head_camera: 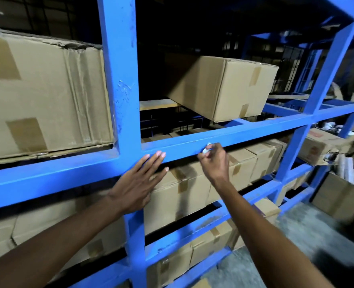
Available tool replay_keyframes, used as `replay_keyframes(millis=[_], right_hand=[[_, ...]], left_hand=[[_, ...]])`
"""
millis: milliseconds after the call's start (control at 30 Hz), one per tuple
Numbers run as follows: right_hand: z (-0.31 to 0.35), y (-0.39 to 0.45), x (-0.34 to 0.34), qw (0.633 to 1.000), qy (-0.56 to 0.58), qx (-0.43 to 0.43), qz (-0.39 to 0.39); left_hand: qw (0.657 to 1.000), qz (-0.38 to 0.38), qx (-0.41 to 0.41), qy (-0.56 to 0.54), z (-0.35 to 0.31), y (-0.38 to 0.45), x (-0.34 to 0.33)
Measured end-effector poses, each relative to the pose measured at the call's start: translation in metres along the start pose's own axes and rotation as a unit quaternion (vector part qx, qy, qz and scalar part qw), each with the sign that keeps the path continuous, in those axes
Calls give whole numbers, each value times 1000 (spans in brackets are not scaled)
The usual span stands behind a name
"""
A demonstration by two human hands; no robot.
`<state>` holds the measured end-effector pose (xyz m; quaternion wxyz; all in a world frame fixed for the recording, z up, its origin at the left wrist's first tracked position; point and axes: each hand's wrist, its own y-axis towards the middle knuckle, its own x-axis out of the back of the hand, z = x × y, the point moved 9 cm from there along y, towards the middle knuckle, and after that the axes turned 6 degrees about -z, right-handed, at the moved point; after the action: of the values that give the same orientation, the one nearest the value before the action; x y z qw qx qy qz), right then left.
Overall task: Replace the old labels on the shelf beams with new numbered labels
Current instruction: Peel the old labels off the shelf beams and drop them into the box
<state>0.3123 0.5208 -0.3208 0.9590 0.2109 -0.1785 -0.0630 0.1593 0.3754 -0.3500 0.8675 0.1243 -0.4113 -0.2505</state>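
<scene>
While the left hand (138,183) lies flat, fingers spread, holding nothing, against the blue shelf beam (244,132), apparently as a brace, the right hand (213,159) pinches a small crumpled white label scrap (206,148) at the beam's face, probably peeling it away.

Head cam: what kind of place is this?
Likely a warehouse or stockroom: blue steel racking, taped cardboard cartons on several levels, bare concrete floor. Lighting is dim.
</scene>
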Motion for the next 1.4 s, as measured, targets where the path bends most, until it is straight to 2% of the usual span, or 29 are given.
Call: replay_keyframes(millis=[100, 200, 433, 667, 800, 1000, 1100, 1200, 1300, 1400], right_hand=[[-11, -44, -12, 999, 20, 18, 20], [-40, -89, -23, 998, 30, -14, 46], [-135, -200, -40, 986, -62, -96, 119], [-235, -281, -45, 949, -166, -197, 180], [-272, -301, -42, 935, -167, -256, 177], [-304, -315, -33, 910, -173, -325, 189], [-303, -321, -14, 905, -174, -337, 194], [-300, -335, 25, 906, -199, -319, 194], [-293, -357, 88, 898, -276, -277, 200], [-291, -376, 165, 886, -346, -256, 173]], left_hand=[[999, 25, -24, -36, -23, -29, -23], [997, 46, -25, -56, -40, -53, -44], [982, 147, -50, -105, -102, -110, -96], [984, 166, -59, -26, -114, -120, -116], [981, 186, -48, -4, -120, -123, -124], [985, 170, -34, -9, -118, -124, -128], [979, 172, 5, -106, -132, -121, -123], [945, 186, 32, -268, -180, -116, -103], [900, 185, -12, -394, -260, -104, -52], [879, 147, -71, -449, -337, -89, 12]])
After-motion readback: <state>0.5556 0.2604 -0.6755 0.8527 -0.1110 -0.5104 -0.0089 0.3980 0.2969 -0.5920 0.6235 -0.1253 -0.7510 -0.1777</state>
